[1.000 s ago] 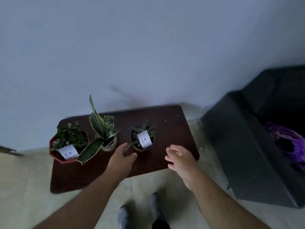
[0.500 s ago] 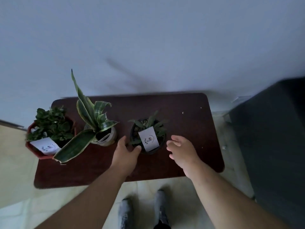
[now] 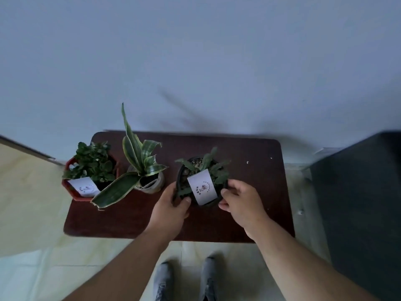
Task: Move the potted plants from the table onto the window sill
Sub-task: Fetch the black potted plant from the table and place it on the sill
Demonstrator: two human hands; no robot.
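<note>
Dark wooden table (image 3: 249,213), rectangular with rounded corners, set against a pale wall (image 3: 195,61). Three potted plants in a row on it.

1. Small black pot (image 3: 208,204) of a low, toothed-leaf succulent, near the table's centre, with a white printed card (image 3: 202,186) standing in the soil. Left hand (image 3: 171,211) grips the pot's rim at 8 o'clock, thumb curled over the edge; right hand (image 3: 243,200) grips it at 4 o'clock, fingers curled round the side. Whether the pot rests on the table or is just lifted cannot be told.

2. Snake plant (image 3: 138,157) in a pale round pot (image 3: 152,185), just beside item 1 at its 9 o'clock; one long leaf droops toward 7 o'clock over the tabletop.

3. Red angular pot (image 3: 71,190) of a bushy small-leaved plant (image 3: 93,161), at the table's left end (partly overhanging the edge), with a white card (image 3: 83,187) in front.

Below the table: light tiled floor (image 3: 43,268) and two grey shoes (image 3: 186,279) at 6 o'clock. Dark sofa-like furniture (image 3: 358,203) at 3 o'clock.
</note>
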